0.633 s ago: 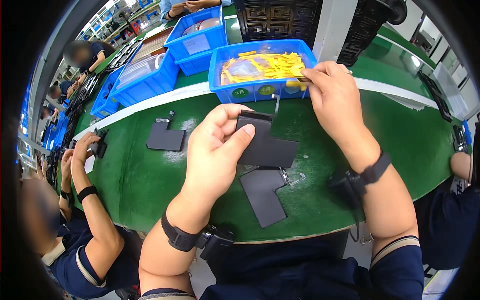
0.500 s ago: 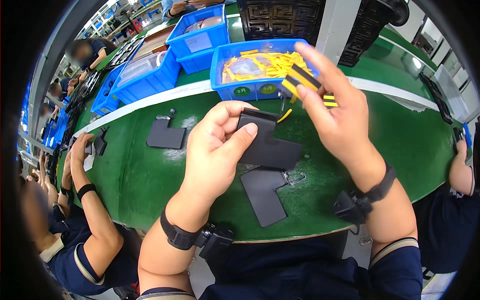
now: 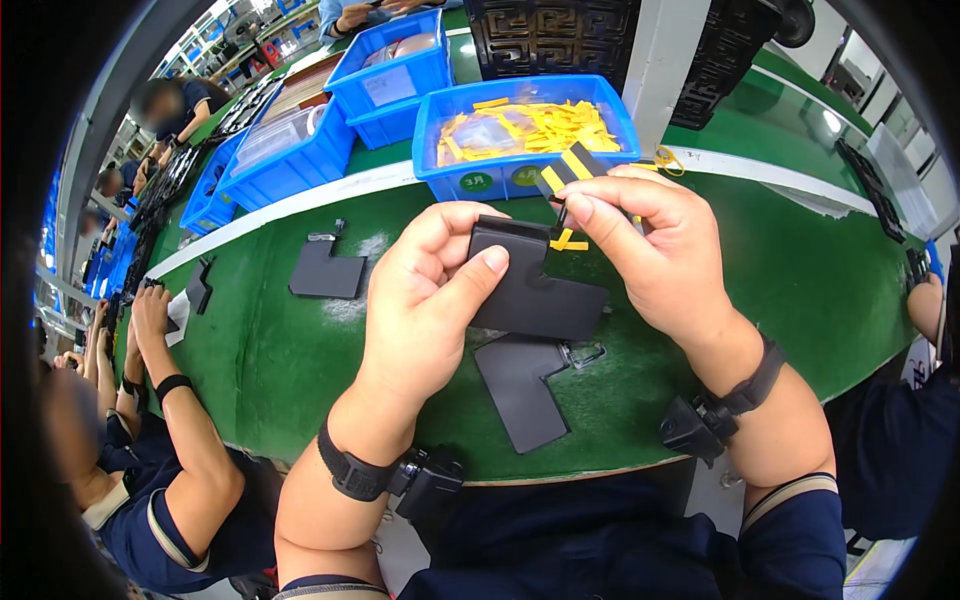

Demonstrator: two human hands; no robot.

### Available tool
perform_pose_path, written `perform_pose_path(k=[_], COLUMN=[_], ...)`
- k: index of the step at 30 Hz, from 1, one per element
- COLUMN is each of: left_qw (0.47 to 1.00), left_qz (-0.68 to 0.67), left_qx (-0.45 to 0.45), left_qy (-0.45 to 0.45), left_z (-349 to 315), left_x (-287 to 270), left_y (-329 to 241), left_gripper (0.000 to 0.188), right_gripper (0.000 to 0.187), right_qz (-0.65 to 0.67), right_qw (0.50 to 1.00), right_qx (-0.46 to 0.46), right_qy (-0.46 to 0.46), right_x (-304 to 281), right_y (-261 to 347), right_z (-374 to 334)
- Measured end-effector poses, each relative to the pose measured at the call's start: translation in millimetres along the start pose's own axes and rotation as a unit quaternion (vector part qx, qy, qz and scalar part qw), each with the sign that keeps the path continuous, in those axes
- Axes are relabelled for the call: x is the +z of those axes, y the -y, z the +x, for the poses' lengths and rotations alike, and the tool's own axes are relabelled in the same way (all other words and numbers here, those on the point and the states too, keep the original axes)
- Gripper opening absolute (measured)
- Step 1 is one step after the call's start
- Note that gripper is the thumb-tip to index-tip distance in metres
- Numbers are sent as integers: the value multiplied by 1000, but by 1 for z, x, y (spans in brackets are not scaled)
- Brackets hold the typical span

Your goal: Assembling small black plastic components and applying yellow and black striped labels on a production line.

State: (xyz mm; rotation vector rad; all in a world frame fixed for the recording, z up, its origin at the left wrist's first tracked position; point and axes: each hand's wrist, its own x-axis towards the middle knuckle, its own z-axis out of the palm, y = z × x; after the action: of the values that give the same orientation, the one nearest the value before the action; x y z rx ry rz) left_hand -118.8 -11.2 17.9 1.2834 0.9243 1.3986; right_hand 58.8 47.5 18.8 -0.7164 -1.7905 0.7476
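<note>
My left hand (image 3: 415,300) grips a flat black L-shaped plate (image 3: 545,298) by its upper left end, thumb on the face and fingers behind. Beside it, my right hand (image 3: 665,250) pinches a small black piece with yellow stripes (image 3: 575,170) just above the plate's upper right corner. Whether that piece touches the plate I cannot tell. A few yellow strips (image 3: 568,242) show between the hands. Under the held plate, a second black L-shaped plate (image 3: 522,395) lies on the green table, with a small metallic clip (image 3: 588,355) at its side.
A blue bin of yellow strips (image 3: 525,130) stands ahead, with other blue bins (image 3: 290,150) to its left. Another black plate (image 3: 328,270) lies left on the green table (image 3: 270,370). A pale post (image 3: 668,70) rises behind. Co-workers' arms (image 3: 195,430) show at both sides.
My right hand has come left and down toward the held plate, bringing the striped piece along. Its index finger, raised before, is now bent in. My left hand has barely moved.
</note>
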Motion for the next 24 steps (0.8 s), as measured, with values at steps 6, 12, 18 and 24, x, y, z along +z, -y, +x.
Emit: perform_pose_path(k=[6,12,18,24], left_qw=[1000,980,790,953], left_qz=[-6,153,552,286], left_qx=[-18,22,-33,85], left_qy=[-5,-123,-265,-53], left_z=[0,19,27,12], left_x=[-2,-48,-154,-34], left_y=[1,-4,-8,-17], left_gripper=[21,23,31,30], right_gripper=[10,22,50,49], right_qz=[-54,-9,40,69], right_qw=[998,999,998,991], right_qx=[-30,28,39,70], right_qy=[-2,-23,6,93], right_x=[3,4,11,10], right_y=[2,-3,-6,1], right_z=[-1,-3,-6,-10])
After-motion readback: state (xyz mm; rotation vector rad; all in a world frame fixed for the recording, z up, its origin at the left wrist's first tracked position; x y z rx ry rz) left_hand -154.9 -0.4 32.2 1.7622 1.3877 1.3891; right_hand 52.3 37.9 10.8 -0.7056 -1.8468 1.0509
